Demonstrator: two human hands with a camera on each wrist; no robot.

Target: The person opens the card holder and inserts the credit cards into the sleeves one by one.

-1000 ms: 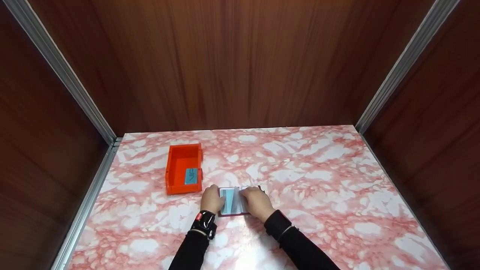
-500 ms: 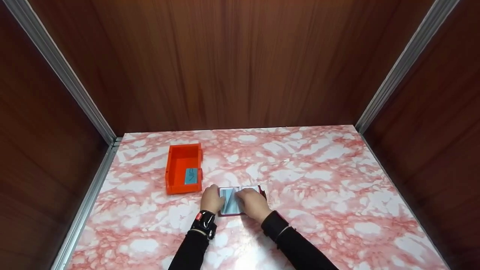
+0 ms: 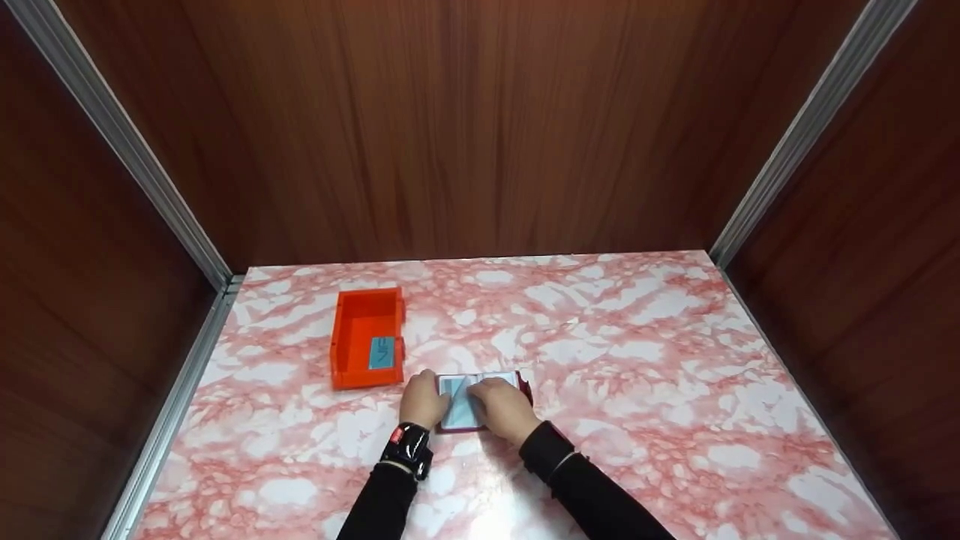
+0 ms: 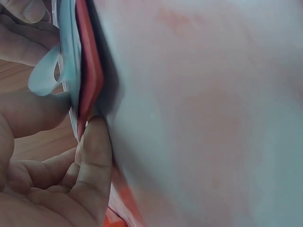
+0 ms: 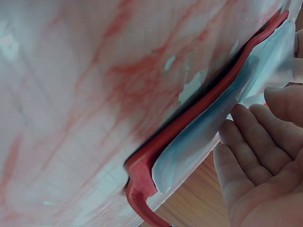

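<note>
A red card holder [image 3: 525,388] with clear plastic sleeves lies spread open on the table. My left hand [image 3: 424,401] grips its left edge; in the left wrist view the thumb rests on the sleeves and fingers lie under the red cover [image 4: 92,61]. My right hand [image 3: 506,409] is over the middle of the holder, pinching a raised clear sleeve [image 3: 461,397]. In the right wrist view that sleeve curls beside the thumb, and other fingertips lie against the stacked pages [image 5: 189,146]. The exact pinch point is partly hidden.
An orange bin [image 3: 365,322] stands to the left behind the hands, with a blue-green card [image 3: 382,353] inside, lettered in dark print. Dark wood panels [image 3: 465,135] enclose the pink marbled table [image 3: 637,352] at the back and both sides.
My right hand has shifted slightly left across the card holder, bringing the raised sleeve leftward. More of the right-hand page and red flap shows. The left hand stays in place.
</note>
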